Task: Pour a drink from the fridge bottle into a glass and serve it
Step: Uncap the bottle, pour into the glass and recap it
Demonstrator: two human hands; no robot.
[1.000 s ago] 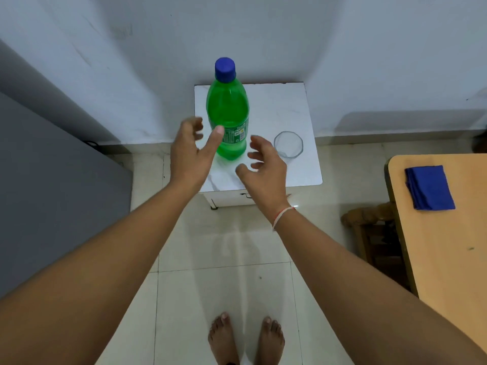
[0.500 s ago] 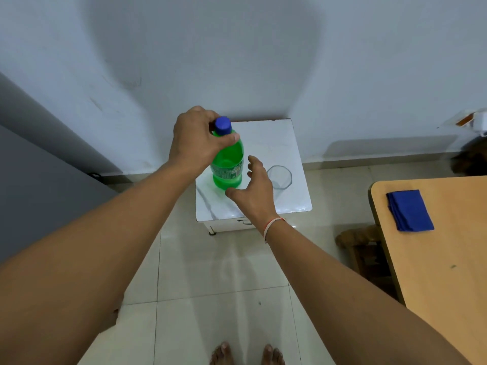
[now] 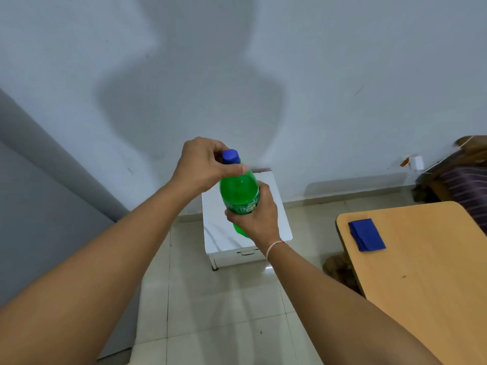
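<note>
The green bottle [image 3: 239,192], which stood on the small white table [image 3: 276,206] a second ago with both hands apart from it, is now held up above that table top. Half a second ago only the left hand [image 3: 201,164] was at the neck while the right hand [image 3: 257,214] lay open beside the base; now the right grip is closed around the lower body of the bottle, fingers curled over the label. The left grip is curled about the neck just under the blue cap [image 3: 230,156], with the thumb laid across the shoulder of the bottle. The cap is on. The bottle is held nearly upright, leaning a little.

The glass seen earlier to the right of the bottle cannot be made out now; that part of the table top is covered by the right hand and wrist. A thin band [image 3: 274,246] is worn on the right wrist.

To the right, a wooden table [image 3: 421,272] is seen, with a folded blue cloth [image 3: 366,234] lying near its far left corner. A dark striped object [image 3: 463,185] is partly seen at the right edge, too blurred to identify. A grey panel [image 3: 39,206] fills the left side. The floor [image 3: 210,299] is laid with pale glossy tiles, and the wall [image 3: 342,75] behind is plain and pale, crossed by a broad shadow.
</note>
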